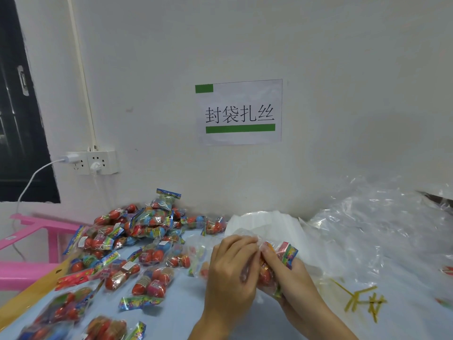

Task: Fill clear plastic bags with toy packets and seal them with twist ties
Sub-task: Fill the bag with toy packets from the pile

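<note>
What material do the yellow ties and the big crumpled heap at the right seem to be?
Yellow ties: probably thin plastic- or paper-coated wire, matt; flat, narrow strips, some kinked. Crumpled heap: thin clear plastic film, glossy; see-through, with bright creases.

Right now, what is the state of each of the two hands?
Left hand: grips the clear bag.
Right hand: holds the toy packet in that bag.

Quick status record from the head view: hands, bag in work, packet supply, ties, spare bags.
left hand: grips the clear bag's mouth
right hand: holds the clear bag from below
bag contents: toy packets, count unclear
loose toy packets: heaped left, against the wall
twist ties: yellow, scattered right, none in hand
spare bags: crumpled pile, far right
table: blue top
</note>
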